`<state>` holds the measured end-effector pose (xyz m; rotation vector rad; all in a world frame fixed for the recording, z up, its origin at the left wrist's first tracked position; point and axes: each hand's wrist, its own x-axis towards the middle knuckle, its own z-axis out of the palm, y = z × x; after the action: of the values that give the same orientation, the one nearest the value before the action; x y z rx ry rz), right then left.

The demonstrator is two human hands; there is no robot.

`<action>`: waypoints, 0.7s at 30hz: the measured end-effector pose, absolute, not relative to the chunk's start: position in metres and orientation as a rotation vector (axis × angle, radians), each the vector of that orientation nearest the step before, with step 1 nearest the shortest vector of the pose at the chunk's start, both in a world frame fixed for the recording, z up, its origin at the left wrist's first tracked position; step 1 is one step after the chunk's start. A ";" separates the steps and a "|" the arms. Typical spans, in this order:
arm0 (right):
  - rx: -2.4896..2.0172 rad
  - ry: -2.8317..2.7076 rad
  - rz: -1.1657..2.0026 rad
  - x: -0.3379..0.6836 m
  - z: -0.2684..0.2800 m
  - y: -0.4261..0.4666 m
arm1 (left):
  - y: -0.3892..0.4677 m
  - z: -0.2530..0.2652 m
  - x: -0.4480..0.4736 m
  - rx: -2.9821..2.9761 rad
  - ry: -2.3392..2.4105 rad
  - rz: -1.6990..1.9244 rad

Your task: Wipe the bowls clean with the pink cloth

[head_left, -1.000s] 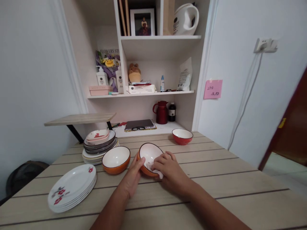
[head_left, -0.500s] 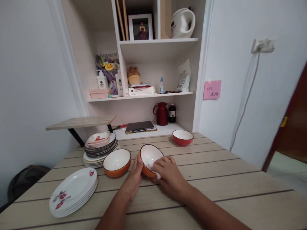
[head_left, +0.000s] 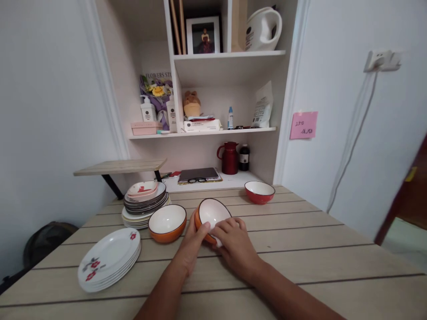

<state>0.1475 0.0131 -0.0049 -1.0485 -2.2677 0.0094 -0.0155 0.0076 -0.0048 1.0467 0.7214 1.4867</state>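
Observation:
An orange bowl [head_left: 215, 210] with a white inside and dark rim is tilted between my hands above the slatted table. My left hand [head_left: 193, 242] grips its left side, the thumb over the rim. My right hand [head_left: 235, 242] is closed on a white cloth or tissue [head_left: 218, 242], pressed against the near rim; most of that white piece is hidden under the fingers. Left of my hands stands a second orange bowl [head_left: 167, 220], upright. A red bowl [head_left: 259, 192] sits farther back on the right.
At the left lies a stack of white flowered plates [head_left: 110, 258]. Behind it rises a mixed pile of plates [head_left: 147, 205] topped by small pink dishes [head_left: 143, 189]. A small raised wooden shelf [head_left: 120, 166] overhangs the back left. A red jug [head_left: 229, 158] stands in the shelving.
My left thumb has moved from outside the bowl to over its rim. The bowl is still held and tilted, and the view has shifted slightly left.

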 end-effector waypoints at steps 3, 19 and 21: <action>-0.977 -2.318 -0.067 0.152 -0.005 0.018 | 0.005 -0.002 -0.015 1.043 0.777 1.507; -0.996 -2.289 0.038 0.150 0.003 0.012 | 0.007 -0.004 -0.018 1.012 0.648 1.403; -1.053 -2.192 0.086 0.146 0.002 0.013 | 0.005 -0.007 -0.014 1.047 0.656 1.367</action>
<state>0.1458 0.0129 0.0019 -1.0531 -2.1923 0.0862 -0.0138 0.0048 -0.0067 1.0471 0.6559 1.3673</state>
